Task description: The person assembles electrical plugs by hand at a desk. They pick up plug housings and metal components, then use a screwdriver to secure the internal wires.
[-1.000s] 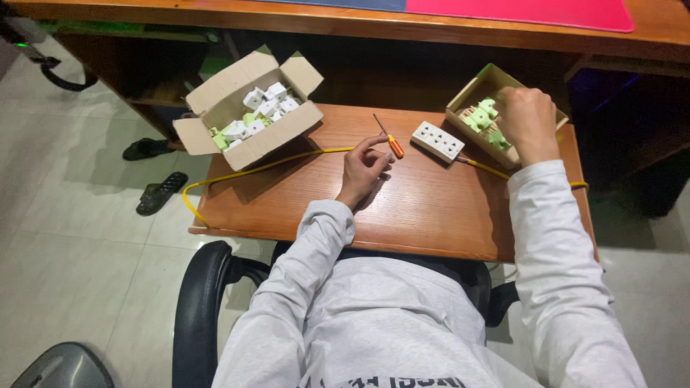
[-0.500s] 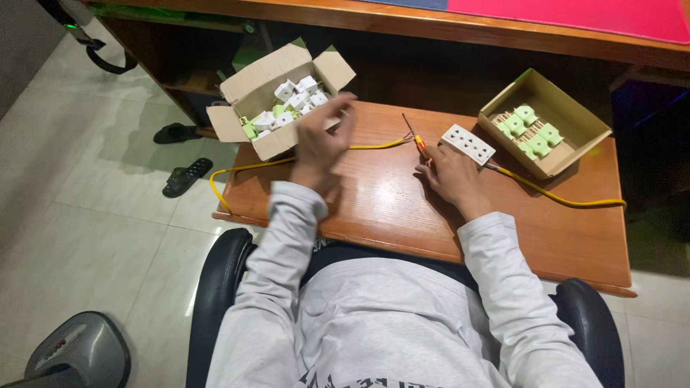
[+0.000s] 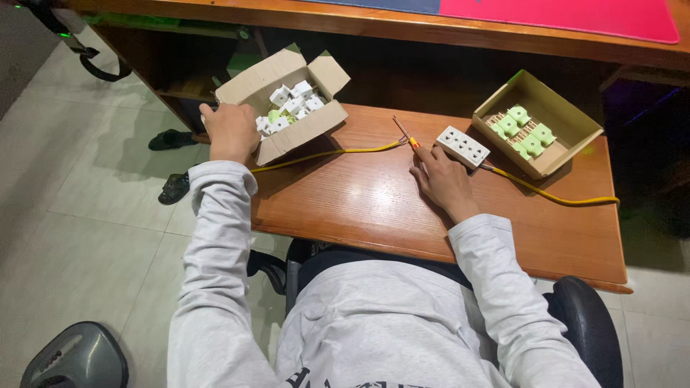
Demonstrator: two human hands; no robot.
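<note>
Here the left hand (image 3: pixel 230 131) rests at the near left corner of an open cardboard box (image 3: pixel 253 86). Its fingers curl over the low wall of the box, so the hand is half closed on the cardboard, but it is not clear whether it truly grips the wall or only leans on it. Inside this box lies a heap of small white plug parts (image 3: pixel 291 106), a few with green on them.

The right hand (image 3: pixel 444 179) lies on the wooden table (image 3: pixel 359 208), palm down, the fingers loosely stretched and a little spread. It holds nothing. Its fingertips come just beside the orange handle of a thin screwdriver (image 3: pixel 404 134), and I cannot tell if they touch it. Just beside the hand, further from the person, lies a white socket block (image 3: pixel 463 146) with rows of holes on top. A yellow cable (image 3: pixel 323 152) runs from the left box along the table toward the screwdriver, and a yellow cable also leaves the socket block to the right edge of the table.

Behind the socket block stands a second, shallow cardboard box (image 3: pixel 568 147) with green and white plug parts (image 3: pixel 523 131) set in rows. The person wears a light grey long-sleeved top and sits in a black office chair (image 3: pixel 589 323). On the tiled floor, to the left of the table, lies a pair of dark sandals (image 3: pixel 172 162).
</note>
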